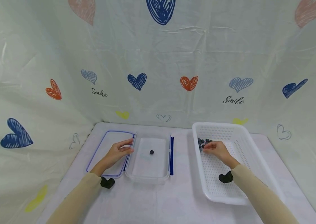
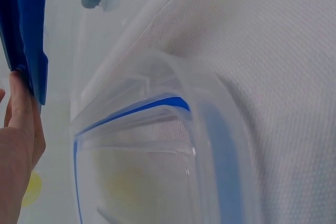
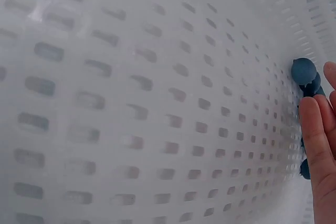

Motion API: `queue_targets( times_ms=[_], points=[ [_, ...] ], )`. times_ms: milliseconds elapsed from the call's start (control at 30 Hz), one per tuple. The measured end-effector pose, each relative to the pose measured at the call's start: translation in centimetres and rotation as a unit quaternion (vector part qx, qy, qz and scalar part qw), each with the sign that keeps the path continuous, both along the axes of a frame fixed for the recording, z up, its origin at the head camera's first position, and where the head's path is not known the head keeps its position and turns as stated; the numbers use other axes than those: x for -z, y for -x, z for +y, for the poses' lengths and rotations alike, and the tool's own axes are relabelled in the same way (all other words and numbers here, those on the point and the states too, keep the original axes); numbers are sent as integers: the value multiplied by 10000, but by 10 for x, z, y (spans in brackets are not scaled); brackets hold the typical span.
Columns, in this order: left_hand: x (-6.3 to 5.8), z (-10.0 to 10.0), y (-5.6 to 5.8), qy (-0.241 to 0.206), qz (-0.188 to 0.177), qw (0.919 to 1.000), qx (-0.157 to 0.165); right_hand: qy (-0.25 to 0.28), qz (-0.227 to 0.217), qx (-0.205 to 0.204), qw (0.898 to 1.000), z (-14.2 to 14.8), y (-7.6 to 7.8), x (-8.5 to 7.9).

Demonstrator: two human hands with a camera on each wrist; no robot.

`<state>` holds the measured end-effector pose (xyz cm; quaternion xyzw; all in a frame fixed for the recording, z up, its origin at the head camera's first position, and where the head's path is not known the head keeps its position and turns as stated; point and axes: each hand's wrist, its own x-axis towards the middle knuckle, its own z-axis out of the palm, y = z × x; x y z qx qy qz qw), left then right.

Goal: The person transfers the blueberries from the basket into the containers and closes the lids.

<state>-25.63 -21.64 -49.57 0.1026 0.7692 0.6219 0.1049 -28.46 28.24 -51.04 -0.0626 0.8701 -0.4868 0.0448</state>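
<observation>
On the table stands a clear plastic box (image 1: pixel 147 179) with a single blueberry (image 1: pixel 151 152) on its floor. Straight fingers of my left hand (image 1: pixel 117 153) touch the box's left side, at a blue latch (image 2: pixel 32 35) in the left wrist view. My right hand (image 1: pixel 218 151) reaches into a white perforated basket (image 1: pixel 206 186), its fingertips among several blueberries (image 1: pixel 207 140) by the left wall. In the right wrist view, a dark blueberry (image 3: pixel 303 71) sits just beyond the slightly parted thumb and fingers. No berry shows plainly between them.
A clear lid (image 1: pixel 106 152) with a blue seal lies left of the box, partly under my left hand. Another blue latch (image 1: pixel 172 155) hangs along the box's right side. Behind the table rises a pale curtain (image 1: pixel 163 99) printed with hearts.
</observation>
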Motion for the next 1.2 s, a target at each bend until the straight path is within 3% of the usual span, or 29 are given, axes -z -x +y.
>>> queue_targets(
  times_ms=[633, 1200],
  points=[
    [2, -1, -1, -32, 7, 10000, 41, -236, 322, 38, 9992, -9, -4, 12],
    [3, -3, 0, -71, -48, 9999, 55, -448, 613, 443, 9961, -26, -6, 15]
  ],
)
